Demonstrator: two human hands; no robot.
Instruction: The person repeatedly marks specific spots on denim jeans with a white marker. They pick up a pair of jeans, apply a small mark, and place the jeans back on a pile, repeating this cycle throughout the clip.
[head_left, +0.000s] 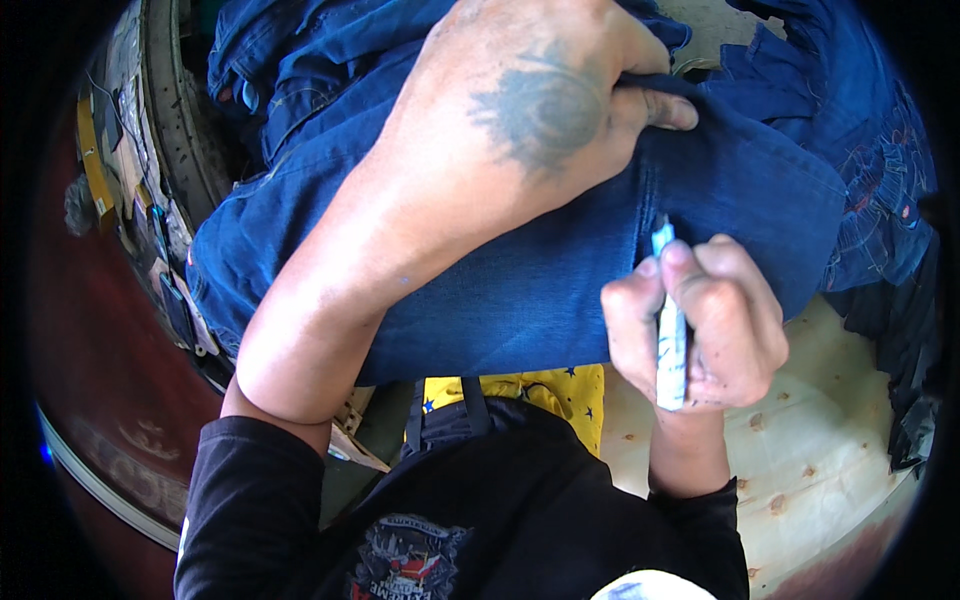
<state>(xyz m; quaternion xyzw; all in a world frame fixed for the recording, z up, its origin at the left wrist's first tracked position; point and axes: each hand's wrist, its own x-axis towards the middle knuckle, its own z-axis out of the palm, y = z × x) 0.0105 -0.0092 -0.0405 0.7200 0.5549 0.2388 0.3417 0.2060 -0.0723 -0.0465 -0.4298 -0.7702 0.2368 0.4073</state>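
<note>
Dark blue denim jeans [510, 290] lie stretched across in front of me, with a stitched seam running up the leg. My left hand [550, 100] reaches over them from the left. Its fingers curl at the far edge of the denim and its thumb lies on the cloth, though the fingertips are partly hidden. In my right hand [715, 310] is a thin, pen-like tool with a blue and white wrapped handle [672, 350]. Its small dark tip points away from me, close to the denim beside the seam; whether it touches, I cannot tell.
More bunched denim [310, 60] lies at the far left, and frayed denim pieces [880, 190] hang at the right. A cream, spotted padded surface [780, 440] is below right. Yellow star-patterned cloth [570, 400] shows under the jeans. At left, a worn ledge [150, 150] holds odds and ends.
</note>
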